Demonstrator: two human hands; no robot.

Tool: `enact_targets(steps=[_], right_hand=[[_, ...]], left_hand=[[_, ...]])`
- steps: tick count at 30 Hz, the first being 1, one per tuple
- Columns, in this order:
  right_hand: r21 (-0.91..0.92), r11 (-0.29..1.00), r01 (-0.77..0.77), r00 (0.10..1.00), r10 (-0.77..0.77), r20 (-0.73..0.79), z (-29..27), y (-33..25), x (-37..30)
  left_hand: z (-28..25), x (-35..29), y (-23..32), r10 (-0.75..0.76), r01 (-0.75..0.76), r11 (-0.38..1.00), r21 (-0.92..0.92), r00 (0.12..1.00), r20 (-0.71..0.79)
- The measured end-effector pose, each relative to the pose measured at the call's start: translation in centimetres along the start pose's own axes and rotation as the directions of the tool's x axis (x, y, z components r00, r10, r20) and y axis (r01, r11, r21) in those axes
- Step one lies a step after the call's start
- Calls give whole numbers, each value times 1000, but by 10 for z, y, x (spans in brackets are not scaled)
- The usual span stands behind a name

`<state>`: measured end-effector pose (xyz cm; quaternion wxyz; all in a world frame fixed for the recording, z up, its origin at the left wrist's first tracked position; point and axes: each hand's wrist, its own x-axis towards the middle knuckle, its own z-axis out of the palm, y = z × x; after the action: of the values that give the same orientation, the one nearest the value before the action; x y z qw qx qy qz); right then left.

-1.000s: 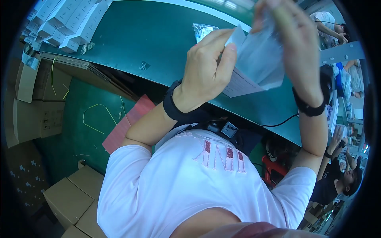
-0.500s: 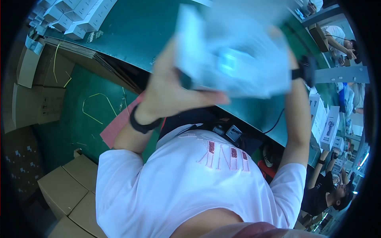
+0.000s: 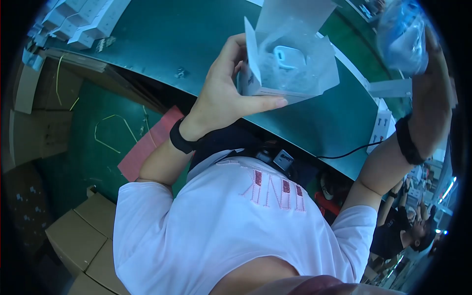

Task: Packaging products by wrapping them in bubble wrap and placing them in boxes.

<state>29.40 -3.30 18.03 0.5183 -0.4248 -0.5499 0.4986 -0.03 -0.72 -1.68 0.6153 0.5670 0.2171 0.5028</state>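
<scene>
My left hand (image 3: pixel 219 93) is wrapped round the near left corner of a white cardboard box (image 3: pixel 290 97), thumb along its front side. The box is held tilted above the green table with its flaps up. Inside lies a pale device with a light-blue rim (image 3: pixel 290 57), surrounded by clear plastic wrap. At the far right, raised away from the box, my right hand (image 3: pixel 431 101) grips a clear plastic bag (image 3: pixel 403 37). Bluish contents show through the bag, too unclear to name. Some fingers of that hand are hidden at the dark picture rim.
White boxes (image 3: pixel 91 24) are stacked at the table's far left. The green table (image 3: pixel 167 44) has small scraps on it. Brown cartons (image 3: pixel 83 231) stand on the floor at left. A black cable (image 3: pixel 344 153) crosses the table's near edge. A co-worker (image 3: pixel 398 231) is at lower right.
My right hand has left the box and moved out to the far right, now with the plastic bag. The box has become steadier, still in my left hand.
</scene>
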Motion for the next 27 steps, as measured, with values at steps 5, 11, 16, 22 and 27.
enact_targets(steps=[5,11,16,22,27], right_hand=[[-710,583,396,909,-140,392,81,12,-12],[-888,243,390,920,-133,368,97,31,-7],[-815,59,577,817,-60,574,110,36,2],[-868,-41,494,854,-166,494,112,27,4],[-836,242,493,870,-147,470,124,19,-10]], left_hand=[[6,11,-6,65,-76,987,144,995,77],[15,18,-12,137,-150,982,111,984,111],[14,12,-8,79,-99,981,168,989,126],[13,18,-15,87,-94,993,77,992,89],[8,16,-9,54,-70,984,165,994,97]])
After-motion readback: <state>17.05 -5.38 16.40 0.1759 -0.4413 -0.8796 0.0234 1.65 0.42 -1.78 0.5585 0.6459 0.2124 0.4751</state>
